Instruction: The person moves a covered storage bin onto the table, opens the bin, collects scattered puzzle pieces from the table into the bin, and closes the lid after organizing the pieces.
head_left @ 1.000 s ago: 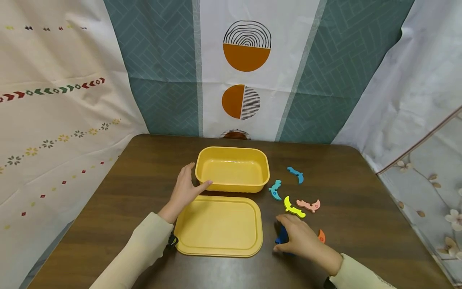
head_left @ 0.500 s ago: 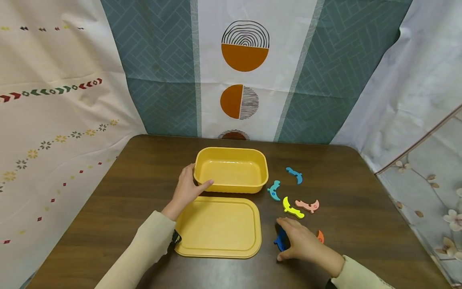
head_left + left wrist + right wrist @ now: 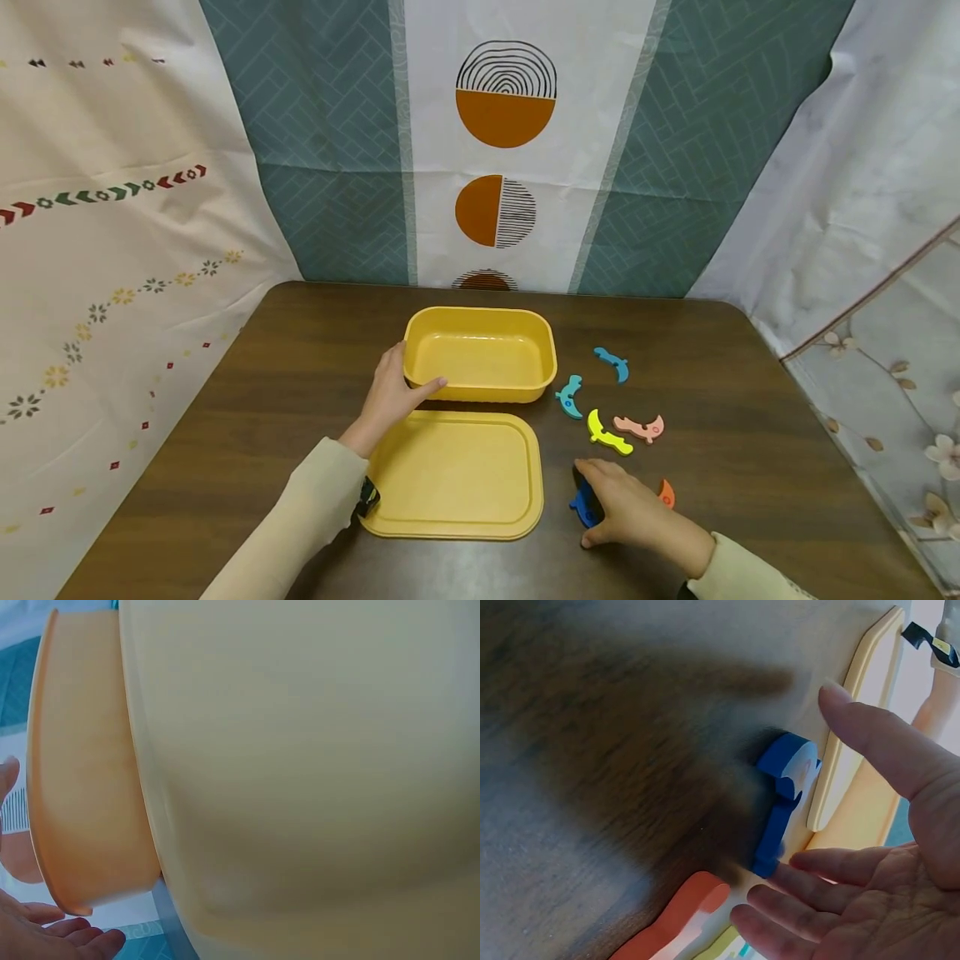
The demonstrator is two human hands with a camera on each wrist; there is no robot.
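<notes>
My left hand rests at the near left corner of a yellow plastic box, thumb along its front and fingers by its left side. In the left wrist view those fingers are extended beside the box wall. Low over a blue toy piece with a curved end is my right hand, thumb and fingers spread apart. The right wrist view shows the blue piece lying on the table between thumb and fingers. A fingertip is close to its end; I cannot tell if they touch.
A flat yellow lid lies in front of the box. Right of these are similar curved pieces: teal, blue, yellow, pink and orange. Patterned cloths hang around the brown table.
My right thumb has drawn back from the blue piece, so the hand is spread wider and more of the piece shows. The left hand stays at the box corner. The head view shifts slightly.
</notes>
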